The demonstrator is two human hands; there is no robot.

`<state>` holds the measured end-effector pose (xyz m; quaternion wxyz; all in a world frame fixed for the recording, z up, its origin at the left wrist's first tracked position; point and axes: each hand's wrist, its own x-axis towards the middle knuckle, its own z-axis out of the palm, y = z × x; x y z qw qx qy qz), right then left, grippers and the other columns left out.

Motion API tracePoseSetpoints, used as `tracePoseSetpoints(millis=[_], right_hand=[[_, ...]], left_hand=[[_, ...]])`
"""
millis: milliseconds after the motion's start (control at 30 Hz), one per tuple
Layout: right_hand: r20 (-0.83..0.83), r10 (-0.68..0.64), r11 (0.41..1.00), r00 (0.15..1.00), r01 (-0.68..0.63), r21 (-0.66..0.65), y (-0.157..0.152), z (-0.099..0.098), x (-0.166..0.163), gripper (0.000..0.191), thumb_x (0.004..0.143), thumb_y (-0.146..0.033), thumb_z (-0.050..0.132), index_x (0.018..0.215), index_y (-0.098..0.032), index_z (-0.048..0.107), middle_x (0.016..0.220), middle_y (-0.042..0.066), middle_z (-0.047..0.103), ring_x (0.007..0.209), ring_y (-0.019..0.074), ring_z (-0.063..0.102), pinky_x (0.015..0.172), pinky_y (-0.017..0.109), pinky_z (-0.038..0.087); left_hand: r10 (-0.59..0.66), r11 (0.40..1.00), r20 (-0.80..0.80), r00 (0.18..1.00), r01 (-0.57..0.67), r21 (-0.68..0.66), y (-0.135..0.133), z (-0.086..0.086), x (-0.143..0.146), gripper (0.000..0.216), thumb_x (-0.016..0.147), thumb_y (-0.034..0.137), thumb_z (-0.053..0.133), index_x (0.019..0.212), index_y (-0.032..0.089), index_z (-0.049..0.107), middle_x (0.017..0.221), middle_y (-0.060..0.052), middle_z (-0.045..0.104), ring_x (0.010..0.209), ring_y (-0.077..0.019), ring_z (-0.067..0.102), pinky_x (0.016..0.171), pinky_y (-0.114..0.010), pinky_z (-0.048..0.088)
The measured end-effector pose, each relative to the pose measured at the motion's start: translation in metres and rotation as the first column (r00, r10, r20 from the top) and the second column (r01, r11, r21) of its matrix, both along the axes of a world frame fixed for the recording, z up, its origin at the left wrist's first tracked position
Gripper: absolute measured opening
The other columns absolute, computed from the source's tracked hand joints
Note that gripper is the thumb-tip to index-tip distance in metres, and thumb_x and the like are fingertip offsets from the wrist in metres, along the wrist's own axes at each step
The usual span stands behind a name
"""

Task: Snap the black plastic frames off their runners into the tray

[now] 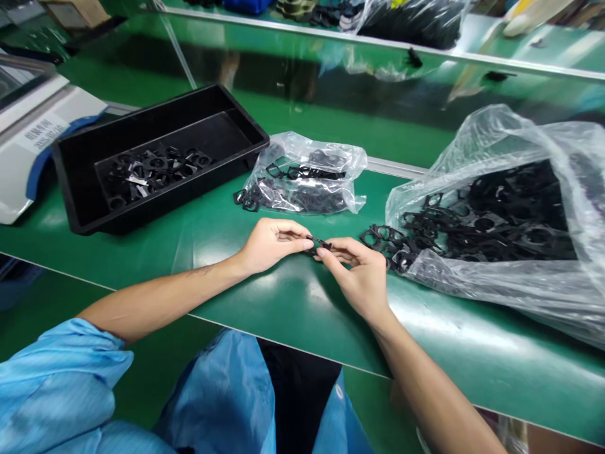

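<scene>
My left hand (275, 244) and my right hand (362, 271) meet above the green table, each pinching one side of a small black plastic part (318, 243). Fingertips cover much of that part, so its full shape is hidden. Right of my right hand, a large clear plastic bag (491, 277) lies open, with black ring-shaped plastic parts (385, 238) spilling from its mouth. Beyond my hands sits a smaller clear bag (307, 195) holding more black parts, a few of them (246, 200) lying outside at its left end.
A black tray (165, 205) at the left holds a heap of black parts (158, 165), some with shiny bits. Beside it stands a white and blue machine (42, 132) with a label. A raised glass-like shelf (331, 82) runs behind, with bagged items (411, 25) on top.
</scene>
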<state>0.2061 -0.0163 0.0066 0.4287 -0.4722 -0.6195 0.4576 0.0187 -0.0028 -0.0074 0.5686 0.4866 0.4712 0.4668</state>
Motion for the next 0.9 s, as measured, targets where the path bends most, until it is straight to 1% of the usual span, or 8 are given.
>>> tracePoseSetpoints(millis=[100, 200, 300, 500, 600, 733, 800, 900], right_hand=[[-0.036, 0.000, 0.998, 0.999, -0.002, -0.057, 0.0006, 0.0018, -0.0004, 0.026, 0.079, -0.045, 0.079, 0.080, -0.020, 0.070, 0.077, 0.003, 0.075, 0.069, 0.0192, 0.075, 0.072, 0.031, 0.063], [-0.089, 0.006, 0.991, 0.996, -0.018, -0.135, 0.0024, 0.0034, -0.0008, 0.038, 0.073, -0.053, 0.083, 0.073, -0.020, 0.064, 0.068, 0.001, 0.072, 0.063, 0.0185, 0.073, 0.065, 0.029, 0.061], [-0.139, 0.010, 0.979, 0.990, -0.038, -0.199, 0.0040, 0.0040, -0.0012, 0.044, 0.068, -0.057, 0.084, 0.069, -0.021, 0.059, 0.062, -0.001, 0.068, 0.058, 0.0167, 0.071, 0.059, 0.026, 0.059], [-0.215, 0.000, 0.968, 0.977, -0.054, -0.245, 0.0035, 0.0038, -0.0010, 0.047, 0.066, -0.057, 0.086, 0.069, -0.020, 0.057, 0.061, -0.002, 0.067, 0.057, 0.0146, 0.070, 0.057, 0.024, 0.058], [-0.214, -0.008, 0.960, 0.977, -0.052, -0.275, 0.0040, 0.0037, -0.0002, 0.047, 0.065, -0.057, 0.086, 0.069, -0.020, 0.057, 0.061, -0.001, 0.067, 0.056, 0.0155, 0.070, 0.058, 0.026, 0.059], [-0.181, -0.009, 0.957, 0.983, -0.044, -0.287, 0.0055, 0.0036, 0.0007, 0.049, 0.064, -0.058, 0.086, 0.068, -0.019, 0.058, 0.060, 0.001, 0.068, 0.055, 0.0160, 0.070, 0.057, 0.027, 0.060], [-0.170, -0.014, 0.957, 0.985, -0.037, -0.289, 0.0059, 0.0038, 0.0008, 0.049, 0.065, -0.059, 0.085, 0.068, -0.019, 0.058, 0.060, 0.001, 0.069, 0.055, 0.0165, 0.070, 0.056, 0.027, 0.059], [-0.186, -0.006, 0.948, 0.983, -0.053, -0.313, 0.0063, 0.0053, 0.0004, 0.049, 0.064, -0.059, 0.086, 0.068, -0.018, 0.060, 0.059, 0.002, 0.069, 0.053, 0.0160, 0.069, 0.054, 0.026, 0.059]], left_hand=[[-0.042, 0.997, 0.063, 0.997, 0.046, -0.063, 0.0004, 0.0018, -0.0006, 0.036, 0.062, 0.040, 0.090, 0.078, 0.011, 0.077, 0.075, -0.006, 0.078, 0.070, -0.0182, 0.074, 0.075, -0.031, 0.063], [-0.079, 0.990, 0.128, 0.989, 0.093, -0.107, 0.0010, 0.0032, -0.0011, 0.040, 0.061, 0.042, 0.091, 0.080, 0.010, 0.077, 0.075, -0.007, 0.078, 0.070, -0.0192, 0.075, 0.074, -0.032, 0.063], [-0.110, 0.985, 0.159, 0.981, 0.129, -0.119, 0.0018, 0.0041, -0.0014, 0.040, 0.061, 0.042, 0.092, 0.082, 0.010, 0.078, 0.075, -0.008, 0.078, 0.069, -0.0191, 0.075, 0.072, -0.031, 0.063], [-0.144, 0.975, 0.189, 0.971, 0.172, -0.141, 0.0025, 0.0054, -0.0022, 0.038, 0.063, 0.039, 0.092, 0.083, 0.010, 0.079, 0.074, -0.008, 0.078, 0.068, -0.0175, 0.074, 0.069, -0.028, 0.061], [-0.153, 0.973, 0.176, 0.972, 0.180, -0.143, 0.0024, 0.0057, -0.0032, 0.034, 0.062, 0.037, 0.092, 0.080, 0.011, 0.080, 0.074, -0.007, 0.078, 0.069, -0.0173, 0.074, 0.071, -0.029, 0.062], [-0.178, 0.972, 0.118, 0.977, 0.193, -0.136, 0.0033, 0.0055, -0.0060, 0.030, 0.061, 0.034, 0.093, 0.076, 0.013, 0.079, 0.078, -0.007, 0.078, 0.072, -0.0172, 0.073, 0.075, -0.030, 0.062], [-0.208, 0.965, 0.114, 0.972, 0.222, -0.138, 0.0042, 0.0055, -0.0075, 0.030, 0.061, 0.034, 0.093, 0.077, 0.013, 0.079, 0.078, -0.006, 0.078, 0.073, -0.0164, 0.072, 0.075, -0.030, 0.061], [-0.269, 0.941, 0.166, 0.949, 0.296, -0.167, 0.0060, 0.0062, -0.0094, 0.034, 0.061, 0.036, 0.093, 0.080, 0.012, 0.077, 0.078, -0.006, 0.077, 0.071, -0.0145, 0.070, 0.075, -0.029, 0.060]])
